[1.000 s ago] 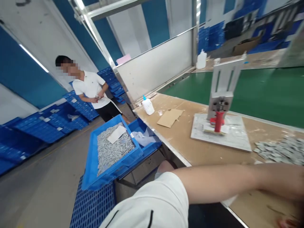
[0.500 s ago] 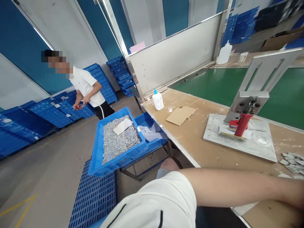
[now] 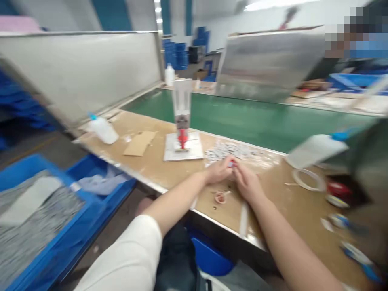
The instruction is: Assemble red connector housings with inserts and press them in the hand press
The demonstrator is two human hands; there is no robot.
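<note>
My left hand [image 3: 218, 170] and my right hand [image 3: 247, 180] meet over the brown tabletop, fingers closed around a small red and whitish object [image 3: 232, 163]; blur hides its details. Just beyond them lies a spread of small grey-white pieces [image 3: 226, 150]. A small round dish [image 3: 220, 197] with reddish contents sits nearer to me, below the hands. To the left stands a metal fixture [image 3: 182, 105] with a red handle [image 3: 182, 138] on a pale base plate [image 3: 196, 151].
Cardboard [image 3: 140, 143] and a tilted-looking glue bottle [image 3: 103, 129] are at the left; another bottle [image 3: 317, 150] and a tape roll [image 3: 309, 180] at the right. A blue crate [image 3: 87, 222] stands lower left. Beyond runs a green belt [image 3: 242, 119]. Another person [image 3: 368, 34] is at upper right.
The view has swung right, away from the person by the blue crates. Both my hands now show together at the table; before, only my left arm was in view, its hand blurred at the right edge.
</note>
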